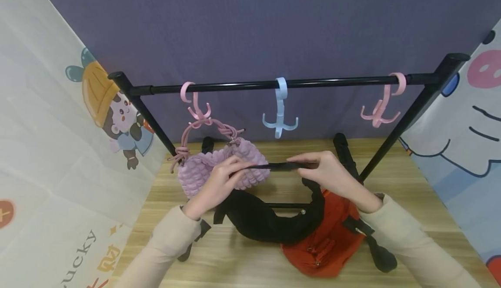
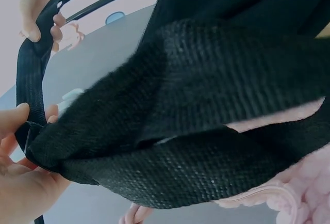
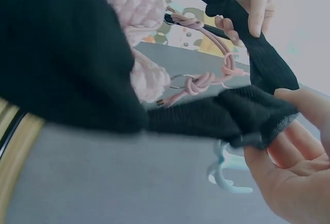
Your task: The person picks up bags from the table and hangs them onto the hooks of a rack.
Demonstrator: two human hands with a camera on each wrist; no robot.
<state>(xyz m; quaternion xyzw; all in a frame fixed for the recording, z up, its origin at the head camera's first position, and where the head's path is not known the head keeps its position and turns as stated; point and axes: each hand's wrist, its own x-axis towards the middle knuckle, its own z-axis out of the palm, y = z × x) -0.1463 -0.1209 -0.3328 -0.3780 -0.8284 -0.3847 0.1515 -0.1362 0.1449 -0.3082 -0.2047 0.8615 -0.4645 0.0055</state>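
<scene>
Both hands hold a black bag (image 1: 270,222) up by its strap (image 1: 278,166), with the bag's curved body hanging below. My left hand (image 1: 223,181) pinches the strap at its left part between thumb and fingers. The right hand (image 1: 328,175) pinches it farther right, and the stretch between them runs nearly level. In the left wrist view the wide black webbing (image 2: 206,79) loops out from the left thumb. In the right wrist view the strap (image 3: 273,64) folds at the right hand's fingertips. A light blue hook (image 1: 279,120) hangs from the rail behind the strap.
A black rack's rail (image 1: 336,83) crosses the back. At left, a lilac puffy bag (image 1: 192,177) hangs from a pink hook (image 1: 198,112); another pink hook (image 1: 378,112) hangs at right. A red bag (image 1: 328,257) lies on the wooden surface (image 1: 242,262), partly behind the black one.
</scene>
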